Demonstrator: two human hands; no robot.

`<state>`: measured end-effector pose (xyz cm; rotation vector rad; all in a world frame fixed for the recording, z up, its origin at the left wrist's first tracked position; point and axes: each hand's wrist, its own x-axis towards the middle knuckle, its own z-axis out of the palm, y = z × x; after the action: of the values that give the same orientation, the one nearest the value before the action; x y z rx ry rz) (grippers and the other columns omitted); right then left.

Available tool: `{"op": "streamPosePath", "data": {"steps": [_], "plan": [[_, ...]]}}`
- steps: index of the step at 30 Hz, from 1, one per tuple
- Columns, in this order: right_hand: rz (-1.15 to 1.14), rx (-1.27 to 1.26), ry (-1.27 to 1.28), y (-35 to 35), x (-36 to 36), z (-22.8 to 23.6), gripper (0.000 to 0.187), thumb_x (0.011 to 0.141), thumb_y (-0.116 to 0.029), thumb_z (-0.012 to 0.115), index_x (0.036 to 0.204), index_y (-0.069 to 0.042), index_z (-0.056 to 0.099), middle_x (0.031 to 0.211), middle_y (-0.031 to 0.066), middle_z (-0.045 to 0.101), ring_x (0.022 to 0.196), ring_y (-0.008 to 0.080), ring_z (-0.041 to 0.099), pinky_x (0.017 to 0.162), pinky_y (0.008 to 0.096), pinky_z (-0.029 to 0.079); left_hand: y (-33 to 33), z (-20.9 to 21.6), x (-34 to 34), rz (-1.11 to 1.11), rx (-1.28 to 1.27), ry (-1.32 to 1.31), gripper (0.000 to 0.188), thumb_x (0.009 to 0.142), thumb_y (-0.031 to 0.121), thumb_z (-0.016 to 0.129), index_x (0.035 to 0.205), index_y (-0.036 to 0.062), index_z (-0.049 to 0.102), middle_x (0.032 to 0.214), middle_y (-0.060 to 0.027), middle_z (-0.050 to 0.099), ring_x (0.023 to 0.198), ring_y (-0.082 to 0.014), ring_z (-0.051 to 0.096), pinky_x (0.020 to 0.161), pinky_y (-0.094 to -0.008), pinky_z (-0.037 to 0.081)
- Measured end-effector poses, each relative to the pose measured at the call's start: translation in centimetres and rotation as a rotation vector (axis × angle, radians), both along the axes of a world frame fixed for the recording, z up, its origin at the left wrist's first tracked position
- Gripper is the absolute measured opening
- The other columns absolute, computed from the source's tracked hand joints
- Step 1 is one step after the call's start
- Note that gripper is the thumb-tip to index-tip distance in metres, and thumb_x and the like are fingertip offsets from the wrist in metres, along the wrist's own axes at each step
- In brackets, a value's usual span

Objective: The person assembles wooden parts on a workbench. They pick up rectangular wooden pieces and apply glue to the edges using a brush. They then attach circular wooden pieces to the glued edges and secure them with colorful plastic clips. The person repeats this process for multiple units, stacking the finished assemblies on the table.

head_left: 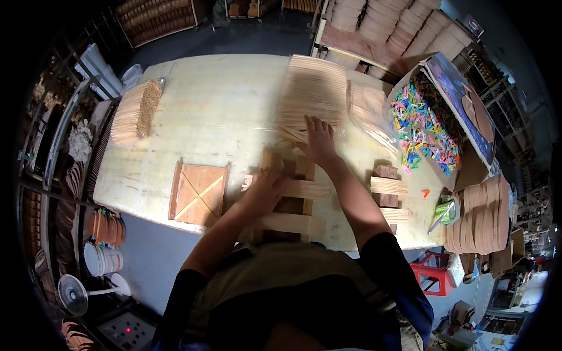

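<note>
My left hand (pixel 264 190) rests over a small frame of dark wooden blocks (pixel 290 205) at the table's near edge. Its fingers lie in shadow, so their grip is unclear. Pale thin wooden strips lie in rows across the blocks, the front row of strips (pixel 287 223) closest to me. My right hand (pixel 321 141) reaches farther out, fingers extended and apart, touching the near end of a large pile of thin wooden strips (pixel 313 88). A few strips there lie askew under the fingertips.
A bundle of strips (pixel 130 117) lies at left, near a square wooden panel (pixel 199 193) with crossed braces. At right are strips across blocks (pixel 389 186), a bagged bundle (pixel 369 111), a box of colourful clothespins (pixel 424 128) and stacked curved wooden pieces (pixel 483 213). A red stool (pixel 432 274) stands below.
</note>
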<state>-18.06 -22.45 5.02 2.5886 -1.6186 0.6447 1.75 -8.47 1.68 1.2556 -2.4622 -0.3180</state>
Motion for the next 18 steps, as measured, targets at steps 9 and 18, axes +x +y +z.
{"op": "streamPosePath", "data": {"steps": [9, 18], "plan": [[0.314, 0.11, -0.322, 11.1, -2.6, 1.3, 0.035, 0.075, -0.024, 0.076, 0.104, -0.007, 0.065, 0.108, 0.0109, 0.062, 0.108, 0.0299, 0.054, 0.097, 0.0431, 0.038, -1.8, -0.3, -0.2, 0.003, 0.004, -0.001, 0.06, 0.071, 0.018, 0.064, 0.127, 0.0034, 0.051, 0.123, -0.0162, 0.049, 0.115, -0.0359, 0.042, 0.094, -0.0471, 0.036], [1.289, 0.596, -1.609, 20.4, -3.9, 25.0, 0.026, 0.092, -0.032, 0.057, 0.088, -0.006, 0.058, 0.086, 0.0149, 0.065, 0.076, 0.024, 0.062, 0.066, 0.0337, 0.05, -1.5, 2.5, 0.3, 0.214, 0.033, 0.293, 0.07, 0.072, 0.013, 0.073, 0.135, 0.008, 0.043, 0.127, -0.0165, 0.044, 0.118, -0.0346, 0.041, 0.099, -0.044, 0.035]]}}
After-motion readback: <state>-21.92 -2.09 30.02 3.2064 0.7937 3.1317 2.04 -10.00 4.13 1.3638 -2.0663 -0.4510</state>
